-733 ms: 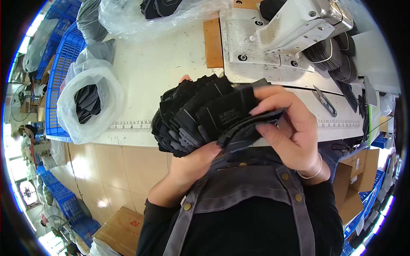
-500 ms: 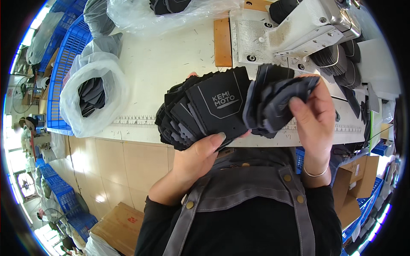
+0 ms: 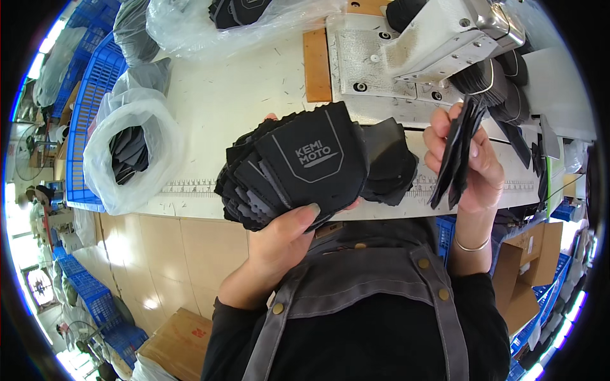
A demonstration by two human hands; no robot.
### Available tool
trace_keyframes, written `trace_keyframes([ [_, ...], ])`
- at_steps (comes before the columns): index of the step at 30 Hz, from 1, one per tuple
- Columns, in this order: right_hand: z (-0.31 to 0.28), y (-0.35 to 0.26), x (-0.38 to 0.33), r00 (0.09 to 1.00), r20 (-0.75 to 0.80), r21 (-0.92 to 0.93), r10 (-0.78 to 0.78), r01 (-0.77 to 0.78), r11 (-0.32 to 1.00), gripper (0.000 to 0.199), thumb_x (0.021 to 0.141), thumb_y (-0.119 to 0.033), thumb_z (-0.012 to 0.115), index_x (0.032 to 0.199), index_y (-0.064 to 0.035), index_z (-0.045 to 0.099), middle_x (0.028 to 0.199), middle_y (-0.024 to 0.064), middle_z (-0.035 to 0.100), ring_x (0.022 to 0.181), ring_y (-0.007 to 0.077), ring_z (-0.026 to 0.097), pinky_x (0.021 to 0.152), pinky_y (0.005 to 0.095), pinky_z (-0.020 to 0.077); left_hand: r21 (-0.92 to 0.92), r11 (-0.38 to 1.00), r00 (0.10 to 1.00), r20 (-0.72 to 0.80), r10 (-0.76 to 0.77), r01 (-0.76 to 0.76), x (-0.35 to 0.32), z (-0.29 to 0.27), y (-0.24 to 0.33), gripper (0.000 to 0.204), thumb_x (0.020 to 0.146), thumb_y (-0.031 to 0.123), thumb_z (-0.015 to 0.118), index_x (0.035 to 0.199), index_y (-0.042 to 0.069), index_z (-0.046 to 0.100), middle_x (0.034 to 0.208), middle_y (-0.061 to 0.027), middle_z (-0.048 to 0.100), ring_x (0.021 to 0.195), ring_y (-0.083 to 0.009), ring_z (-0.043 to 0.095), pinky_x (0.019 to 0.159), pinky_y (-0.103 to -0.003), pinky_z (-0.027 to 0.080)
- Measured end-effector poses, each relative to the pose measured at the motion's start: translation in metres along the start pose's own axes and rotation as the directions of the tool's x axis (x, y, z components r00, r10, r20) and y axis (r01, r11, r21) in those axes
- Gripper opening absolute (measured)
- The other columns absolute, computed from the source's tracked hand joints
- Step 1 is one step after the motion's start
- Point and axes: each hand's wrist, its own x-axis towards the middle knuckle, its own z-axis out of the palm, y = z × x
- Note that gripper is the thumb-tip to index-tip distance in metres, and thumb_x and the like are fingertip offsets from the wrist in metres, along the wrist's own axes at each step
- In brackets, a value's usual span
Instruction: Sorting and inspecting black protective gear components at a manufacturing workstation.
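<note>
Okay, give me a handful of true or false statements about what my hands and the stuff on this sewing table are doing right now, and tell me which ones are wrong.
1. The left hand holds a fanned stack of black fabric pieces. True.
2. The right hand is empty. False: it pinches a few black pieces held edge-on.
3. The two hands' pieces are pressed together. False: the right hand's pieces are held apart from the stack.
4. A clear plastic bag holding dark pieces sits at the table's left edge. True.
5. The sewing machine stands on the floor. False: it stands on the white table.
</note>
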Motion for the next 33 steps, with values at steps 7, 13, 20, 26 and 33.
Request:
trace_keyframes([
  [7,0.017,0.007,0.003,0.999,0.031,-0.106,0.028,-0.025,0.994,0.035,0.075,-0.014,0.064,0.099,-0.0005,0.042,0.104,0.0149,0.044,0.084,0.0174,0.049,0.066,0.0241,0.0421,0.049,0.999,0.999,-0.046,-0.012,0.014,0.0,0.001,-0.003,0.065,0.068,0.01,0.049,0.128,-0.001,0.026,0.119,-0.0187,0.045,0.101,-0.0341,0.053,0.082,-0.047,0.048],
  [13,0.027,0.025,0.003,0.965,-0.053,-0.512,-0.255,0.193,0.837,0.032,0.078,0.005,0.056,0.107,-0.0007,0.043,0.098,0.0044,0.053,0.091,0.0084,0.05,0.08,0.0209,0.0406,-0.147,0.975,0.985,0.004,-0.17,0.169,-0.002,-0.001,0.002,0.075,0.07,0.006,0.059,0.134,0.009,0.019,0.123,-0.0143,0.041,0.108,-0.0303,0.047,0.084,-0.043,0.046],
  [20,0.002,0.005,0.006,0.991,-0.013,-0.155,-0.136,0.133,0.979,0.035,0.085,-0.007,0.048,0.117,0.0073,0.04,0.106,0.014,0.055,0.095,0.0184,0.056,0.084,0.0284,0.0445,-0.202,0.961,0.968,0.206,-0.146,0.188,0.006,-0.002,0.007,0.08,0.068,0.023,0.056,0.135,0.007,0.014,0.127,-0.0256,0.032,0.109,-0.0447,0.043,0.079,-0.049,0.049],
  [26,-0.008,0.003,0.003,0.991,-0.114,-0.045,-0.071,0.066,0.997,0.042,0.082,-0.007,0.053,0.117,0.009,0.037,0.102,0.0159,0.048,0.086,0.0185,0.048,0.063,0.0242,0.0493,-0.133,0.968,0.972,0.138,-0.193,0.211,0.004,0.002,0.01,0.081,0.067,0.022,0.054,0.136,0.013,0.013,0.127,-0.0256,0.031,0.109,-0.0438,0.043,0.081,-0.048,0.049],
  [33,-0.007,0.002,0.003,1.0,-0.014,-0.043,0.011,-0.011,0.999,0.043,0.081,-0.01,0.056,0.115,0.0085,0.038,0.106,0.0194,0.047,0.084,0.0201,0.049,0.066,0.0249,0.0493,-0.09,0.989,0.989,0.108,-0.103,0.113,0.004,-0.001,0.006,0.081,0.067,0.022,0.053,0.136,0.015,0.011,0.124,-0.0262,0.035,0.103,-0.0421,0.049,0.077,-0.046,0.051],
])
